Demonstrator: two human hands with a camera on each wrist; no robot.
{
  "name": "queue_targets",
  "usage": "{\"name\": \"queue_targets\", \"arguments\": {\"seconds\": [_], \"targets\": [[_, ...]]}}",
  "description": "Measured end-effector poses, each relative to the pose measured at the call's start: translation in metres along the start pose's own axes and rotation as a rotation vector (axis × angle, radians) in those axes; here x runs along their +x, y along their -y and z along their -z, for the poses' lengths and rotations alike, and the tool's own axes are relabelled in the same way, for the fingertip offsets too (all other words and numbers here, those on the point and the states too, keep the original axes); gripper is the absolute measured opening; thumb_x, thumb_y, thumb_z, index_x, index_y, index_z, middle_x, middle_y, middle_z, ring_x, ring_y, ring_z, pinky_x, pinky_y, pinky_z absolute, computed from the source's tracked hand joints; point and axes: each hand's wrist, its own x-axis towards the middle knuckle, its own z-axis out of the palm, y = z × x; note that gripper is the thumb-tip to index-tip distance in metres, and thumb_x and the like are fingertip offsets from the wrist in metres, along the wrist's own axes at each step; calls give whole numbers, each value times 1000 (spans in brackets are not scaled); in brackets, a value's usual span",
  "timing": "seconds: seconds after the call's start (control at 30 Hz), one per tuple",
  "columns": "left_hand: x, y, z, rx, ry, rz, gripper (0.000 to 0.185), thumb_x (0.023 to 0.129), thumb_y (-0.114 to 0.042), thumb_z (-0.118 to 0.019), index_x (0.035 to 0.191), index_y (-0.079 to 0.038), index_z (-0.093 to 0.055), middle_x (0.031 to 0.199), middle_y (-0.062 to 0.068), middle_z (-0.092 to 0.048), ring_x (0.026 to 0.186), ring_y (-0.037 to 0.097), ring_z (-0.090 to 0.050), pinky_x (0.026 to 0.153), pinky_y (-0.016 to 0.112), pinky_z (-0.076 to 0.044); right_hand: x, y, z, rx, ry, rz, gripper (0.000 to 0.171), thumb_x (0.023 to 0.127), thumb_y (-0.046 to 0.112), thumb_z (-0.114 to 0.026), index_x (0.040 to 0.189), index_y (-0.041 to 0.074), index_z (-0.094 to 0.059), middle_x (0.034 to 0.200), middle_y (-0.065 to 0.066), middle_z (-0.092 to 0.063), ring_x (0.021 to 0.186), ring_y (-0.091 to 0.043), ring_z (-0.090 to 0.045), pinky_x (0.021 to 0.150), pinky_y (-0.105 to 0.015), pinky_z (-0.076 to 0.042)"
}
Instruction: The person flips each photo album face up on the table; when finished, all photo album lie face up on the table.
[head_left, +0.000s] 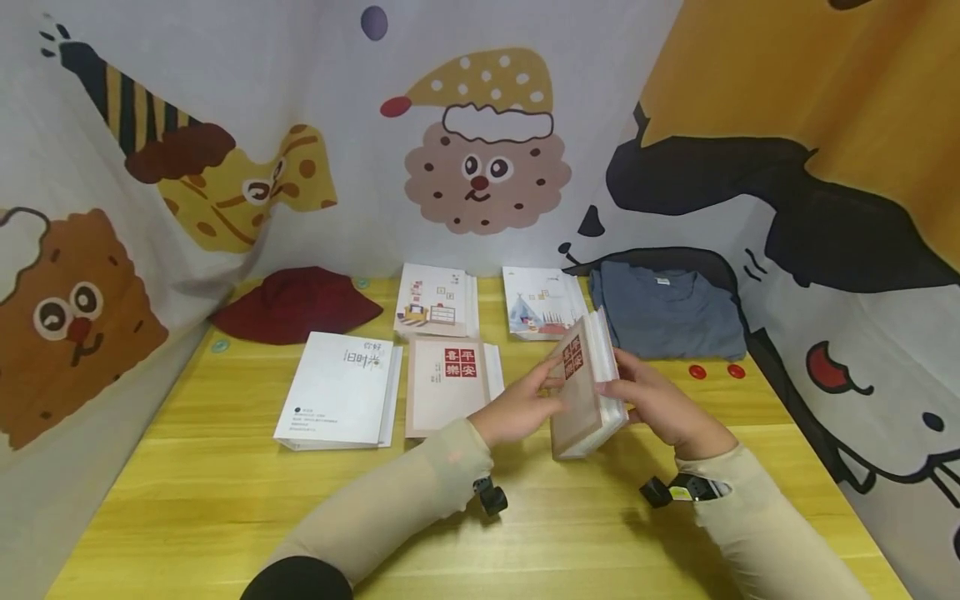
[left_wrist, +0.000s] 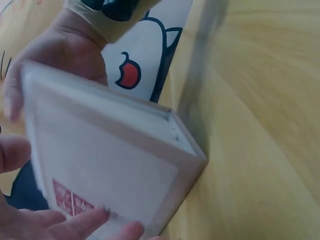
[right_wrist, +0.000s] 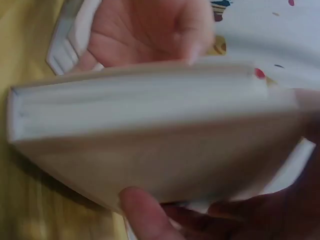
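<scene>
A thick beige photo album (head_left: 581, 387) with red character squares on its cover stands tilted on edge between the hands, its page edges facing right. My right hand (head_left: 663, 408) grips it from the right, thumb on the page-edge side and fingers behind the back cover. Against the front cover is my left hand (head_left: 521, 404), with fairly straight fingers; the left wrist view shows these fingers (left_wrist: 80, 222) by the red squares. A matching beige album (head_left: 444, 400) lies left of the left hand. Motion blurs the held album (right_wrist: 150, 110) in the right wrist view.
A white album (head_left: 337, 387) lies at the left. Farther back are two picture-covered albums (head_left: 432, 292) (head_left: 540, 292), a dark red hat (head_left: 296, 304) and a folded blue-grey shirt (head_left: 667, 308). Red discs (head_left: 697, 372) lie before the shirt. A printed curtain (head_left: 322, 75) borders the yellow table (head_left: 187, 500).
</scene>
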Motion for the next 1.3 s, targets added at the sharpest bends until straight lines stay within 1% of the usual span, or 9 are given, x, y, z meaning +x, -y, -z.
{"name": "queue_targets", "arguments": {"seconds": [0.17, 0.27, 0.37, 0.43, 0.5, 0.63, 0.83, 1.03, 1.3], "targets": [[5, 4, 1, 36, 33, 57, 81, 100, -28, -65, 170, -21, -24, 159, 12, -53, 145, 33, -51, 122, 50, -39, 1, -4, 10, -198, -46, 20, 86, 92, 5, -71, 163, -5, -23, 140, -37, -56, 106, -36, -70, 81, -44, -62], [6, 6, 3, 26, 18, 89, 80, 101, -28, -64, 169, -20, -24, 161, 16, -49, 147, 34, -48, 123, 52, -37, 2, -7, 14, -338, -110, 1, 94, 92, 5, -72, 166, -3, -16, 150, -36, -49, 120, -44, -63, 94, -53, -58], [5, 7, 3, 51, -19, 118, 82, 100, -25, -66, 169, -18, -24, 166, 21, -40, 149, 37, -45, 122, 51, -38, 3, -11, 17, -458, -163, -67, 95, 94, 6, -71, 169, 3, -13, 163, -36, -33, 140, -53, -44, 111, -68, -43], [4, 7, 3, 59, -50, 134, 82, 100, -22, -66, 169, -16, -23, 169, 22, -33, 152, 38, -40, 124, 51, -35, 3, -15, 17, -525, -174, -107, 85, 96, 7, -70, 167, 3, -23, 165, -36, -29, 147, -54, -36, 117, -72, -34], [4, 7, 4, 54, -87, 145, 82, 100, -19, -67, 169, -14, -23, 170, 23, -31, 153, 38, -38, 125, 50, -35, 4, -19, 16, -564, -174, -120, 73, 97, 7, -69, 163, 5, -37, 163, -35, -35, 147, -54, -36, 117, -71, -33], [6, 10, 4, -18, -155, 171, 80, 99, -15, -68, 168, -13, -27, 170, 21, -30, 155, 37, -34, 127, 50, -30, 7, -27, 11, -573, -147, -116, 59, 98, 7, -68, 155, 5, -52, 158, -33, -44, 145, -50, -42, 117, -69, -36], [8, 14, 7, -38, -196, 190, 79, 98, -16, -69, 167, -12, -30, 172, 19, -28, 156, 42, -31, 127, 56, -26, 14, -36, 2, -527, -89, -138, 62, 97, 14, -70, 155, 3, -51, 161, -31, -42, 141, -44, -43, 118, -66, -36], [10, 15, 13, -35, -173, 196, 78, 101, -20, -66, 167, -5, -26, 173, 18, -25, 158, 40, -27, 129, 54, -25, 23, -37, -3, -490, -99, -138, 67, 100, 19, -69, 158, 0, -43, 162, -32, -38, 147, -52, -39, 118, -68, -35], [3, 13, 22, 17, -126, 199, 78, 105, -26, -62, 169, -9, -21, 173, 18, -25, 158, 39, -27, 128, 54, -26, 26, -34, -6, -498, -96, -144, 71, 101, 23, -71, 160, -2, -39, 161, -34, -38, 145, -55, -42, 116, -67, -39]]}}
